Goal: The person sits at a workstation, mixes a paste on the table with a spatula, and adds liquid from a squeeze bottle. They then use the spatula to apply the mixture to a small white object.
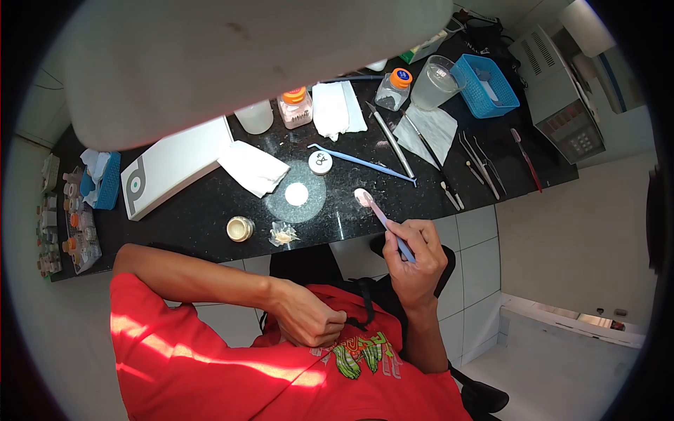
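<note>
My right hand (416, 263) grips the blue-and-pink handle of a small spatula (390, 228). Its rounded end, with whitish material on it, is over the black counter (344, 184). Against the front of my red shirt rests my left hand (307, 313), its fingers curled; whether they hold anything is hidden. Left of the spatula end lie a white disc (296, 194) on a round glass-like plate (275, 203) and a small jar lid (320, 163) with writing. An open jar (240, 229) and a small clear packet (283, 234) are near the counter's front edge.
A blue double-ended tool (368, 165) crosses mid-counter. Brushes (430, 151) and metal instruments (483, 165) lie rightward. Orange-capped jars (397, 88), a cup of liquid (437, 83) and a blue basket (486, 88) stand behind. At left is a white box (179, 168). A large pale object (232, 63) hangs overhead.
</note>
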